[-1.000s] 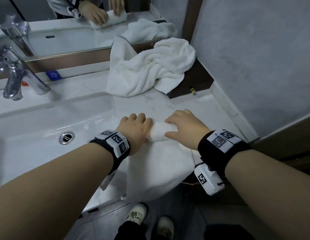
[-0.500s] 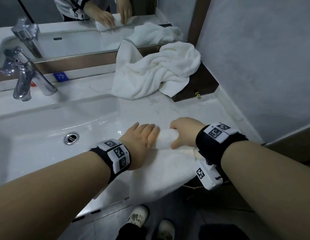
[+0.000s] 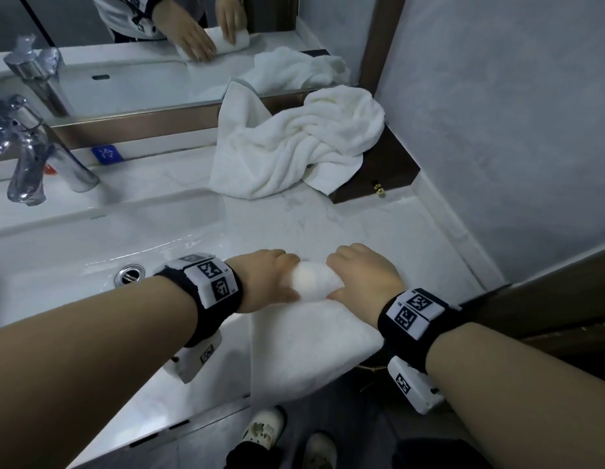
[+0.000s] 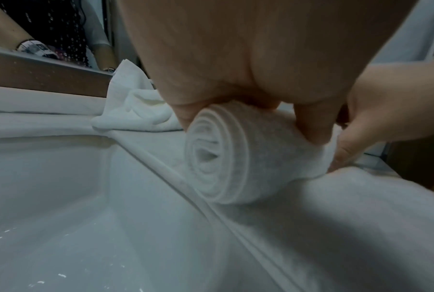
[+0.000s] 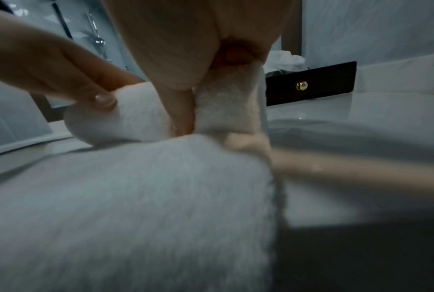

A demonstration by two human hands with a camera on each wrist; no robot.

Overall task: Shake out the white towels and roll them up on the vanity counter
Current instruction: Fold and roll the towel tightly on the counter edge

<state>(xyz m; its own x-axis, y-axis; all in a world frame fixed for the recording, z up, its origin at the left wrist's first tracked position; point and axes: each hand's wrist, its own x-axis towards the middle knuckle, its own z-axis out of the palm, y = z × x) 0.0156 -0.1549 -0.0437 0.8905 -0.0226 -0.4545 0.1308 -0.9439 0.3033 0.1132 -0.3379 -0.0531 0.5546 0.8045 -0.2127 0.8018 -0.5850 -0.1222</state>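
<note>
I see both hands on one white towel (image 3: 311, 336) that lies near the front edge of the counter (image 3: 372, 228), just right of the sink (image 3: 74, 262). Its far part is already a tight roll (image 4: 226, 156), and the flat part goes toward me and hangs over the counter edge. My left hand (image 3: 267, 279) curls its fingers over the left end of the roll, with the thumb at the near side. My right hand (image 3: 362, 275) grips the right end in the same way; in the right wrist view the thumb (image 5: 183, 110) presses into the fold between roll and flat part. So both hands are closed around the roll.

A second white towel (image 3: 294, 147) lies crumpled at the back of the counter, partly on a dark wooden box (image 3: 392, 167) beside the mirror (image 3: 125, 62). The faucet (image 3: 27, 154) stands at the left behind the sink.
</note>
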